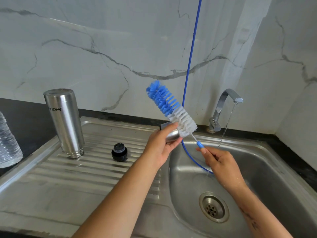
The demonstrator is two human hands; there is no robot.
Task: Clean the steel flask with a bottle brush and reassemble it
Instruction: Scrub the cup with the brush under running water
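Steel flask [66,121] stood inverted, mouth down, on the ribbed drainboard [96,169], well left of the sink basin [248,169]. Black stopper [119,152] sat on the drainboard between flask and basin, apart from both.

Left hand [158,148] held the steel cup lid [171,134] at the basin's left rim, fingers and thumb curled round its wall. Right hand [221,162] was over the basin, fingers clamped on the blue handle of the bottle brush [171,107]. The brush head angled up and away from the basin, white bristles at its base touching the lid's open end; most of the head was outside.

Tap [226,107] at the basin's back rim was running, thin stream falling into the basin just behind the right hand. A blue cord [190,52] hung down the marble wall into the basin. Clear plastic bottle [8,143] was on the black tabletop, far left of the basin.

Judgement: flask body looks done and draining; step in hand is scrubbing the lid. To do it well: keep the lid's mouth square to the brush, feed bristles fully to the bottom, twist the handle rather than saw, hold the lid firmly since wet steel will slip, then rinse under the stream. Stopper appears still to be cleaned, then reassembly.
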